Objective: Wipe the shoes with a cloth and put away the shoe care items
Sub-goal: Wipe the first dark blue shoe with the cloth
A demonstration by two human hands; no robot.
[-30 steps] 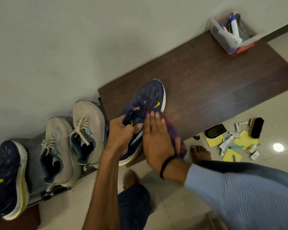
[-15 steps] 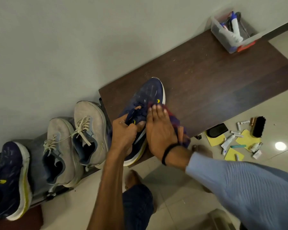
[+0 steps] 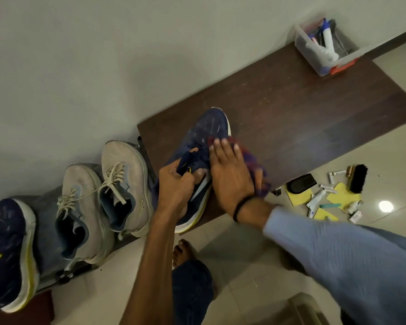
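The left hand [image 3: 176, 184] pinches the tongue of the navy shoe [image 3: 209, 127], fingers curled round it. The right hand [image 3: 230, 177], fingers straight and together, presses the cloth [image 3: 256, 170] onto the shoe's right side. The shoe sits at the near left corner of the surface [image 3: 302, 113] with its heel overhanging, so a hard stroke could tip it to the floor. No writing is readable; the tubes [image 3: 317, 200] on the floor are too small.
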